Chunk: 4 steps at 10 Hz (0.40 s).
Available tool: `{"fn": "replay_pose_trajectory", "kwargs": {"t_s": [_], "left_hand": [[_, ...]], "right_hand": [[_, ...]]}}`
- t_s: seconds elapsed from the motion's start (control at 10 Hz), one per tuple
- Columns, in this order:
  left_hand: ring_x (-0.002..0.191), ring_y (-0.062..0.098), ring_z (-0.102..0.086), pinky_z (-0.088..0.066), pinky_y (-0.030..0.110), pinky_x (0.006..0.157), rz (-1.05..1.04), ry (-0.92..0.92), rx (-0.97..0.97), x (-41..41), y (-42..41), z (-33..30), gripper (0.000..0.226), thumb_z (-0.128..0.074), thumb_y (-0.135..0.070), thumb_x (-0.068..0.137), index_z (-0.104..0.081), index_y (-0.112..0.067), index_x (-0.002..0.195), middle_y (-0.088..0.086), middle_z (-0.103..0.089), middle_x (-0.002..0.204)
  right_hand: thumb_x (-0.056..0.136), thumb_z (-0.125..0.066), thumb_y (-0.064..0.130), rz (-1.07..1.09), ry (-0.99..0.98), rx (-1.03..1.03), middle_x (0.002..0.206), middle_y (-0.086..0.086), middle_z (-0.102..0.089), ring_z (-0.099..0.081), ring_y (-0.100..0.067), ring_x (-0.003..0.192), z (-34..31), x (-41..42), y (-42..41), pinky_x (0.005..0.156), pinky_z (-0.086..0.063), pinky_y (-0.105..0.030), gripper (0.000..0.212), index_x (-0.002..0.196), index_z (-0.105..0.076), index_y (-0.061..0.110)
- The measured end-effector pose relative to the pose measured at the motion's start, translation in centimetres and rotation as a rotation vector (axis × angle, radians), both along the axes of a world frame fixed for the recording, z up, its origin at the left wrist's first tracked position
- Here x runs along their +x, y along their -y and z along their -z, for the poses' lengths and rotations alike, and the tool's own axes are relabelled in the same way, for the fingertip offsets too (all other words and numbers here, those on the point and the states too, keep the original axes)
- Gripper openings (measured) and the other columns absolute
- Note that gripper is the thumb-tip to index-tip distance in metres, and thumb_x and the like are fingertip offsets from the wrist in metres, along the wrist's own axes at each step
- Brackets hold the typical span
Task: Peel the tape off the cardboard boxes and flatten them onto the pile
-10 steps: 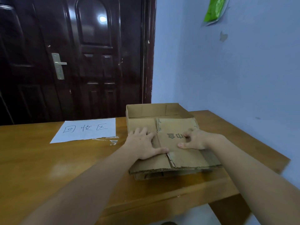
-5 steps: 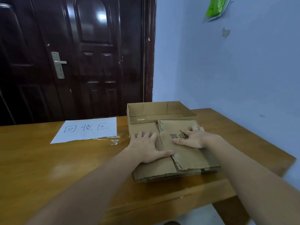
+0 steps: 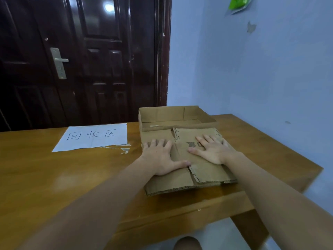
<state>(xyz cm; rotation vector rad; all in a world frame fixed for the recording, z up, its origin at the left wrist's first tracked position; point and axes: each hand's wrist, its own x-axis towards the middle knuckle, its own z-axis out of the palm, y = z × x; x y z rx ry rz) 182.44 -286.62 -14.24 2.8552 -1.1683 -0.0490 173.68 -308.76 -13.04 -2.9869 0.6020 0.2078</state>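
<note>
We are pressing the flattened cardboard box [image 3: 187, 170] onto the worktop [image 3: 54, 177] with left hand [image 3: 160, 157] and right hand [image 3: 212, 150] spread flat, gripping nothing. The board is looking light, stiff and springy at its creases; holding it by opposite edges seems best.
</note>
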Motion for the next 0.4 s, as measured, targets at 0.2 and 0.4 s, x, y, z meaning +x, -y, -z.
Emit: {"fn": "replay_pose_trajectory", "kwargs": {"t_s": [0.2,0.4], "left_hand": [[0.155,0.038,-0.010,-0.010,0.064,0.122,-0.002,-0.019,0.004,-0.2,-0.1,-0.5,0.134,-0.009,-0.111,0.054,-0.017,-0.030,0.161,0.005,-0.013,0.171],[0.152,0.031,-0.026,-0.020,0.055,0.123,0.024,0.008,-0.032,-0.5,-1.0,-2.9,0.115,-0.014,-0.099,0.076,-0.029,-0.021,0.159,0.007,-0.027,0.167]], "right_hand": [[0.069,-0.004,0.102,-0.013,-0.036,-0.035,0.171,0.004,0.005,0.004,-0.022,0.157,-0.7,-0.1,-0.3,0.122,-0.002,-0.063,0.109,0.160,0.002,0.043],[0.072,0.004,0.095,-0.098,-0.065,-0.142,0.171,0.002,0.003,-0.002,-0.024,0.157,-3.2,0.5,-1.1,0.123,-0.008,-0.060,0.106,0.162,-0.002,0.039]]}}
